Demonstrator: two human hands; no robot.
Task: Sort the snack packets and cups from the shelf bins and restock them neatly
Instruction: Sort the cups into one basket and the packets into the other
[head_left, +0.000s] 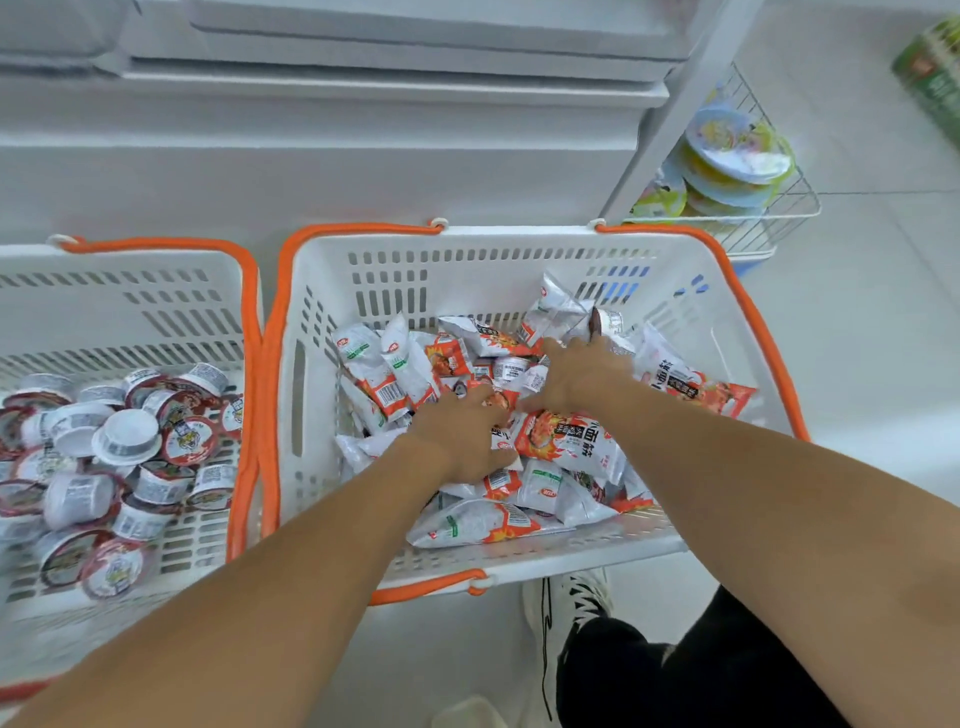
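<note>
A white basket with orange handles holds a heap of white-and-orange snack packets with a few small cups mixed in. Both my hands are down in this heap. My left hand lies on the packets near the middle; its fingertips dip into the pile and what they touch is hidden. Farther back, my right hand pinches a small tilted cup with its fingertips. A second white basket at the left is filled with several red-lidded cups.
White shelf boards run across the top. A wire rack at the upper right carries stacked colourful bowls. A green pack sits at the far right edge. My shoe and dark trouser leg stand on the pale tiled floor below the basket.
</note>
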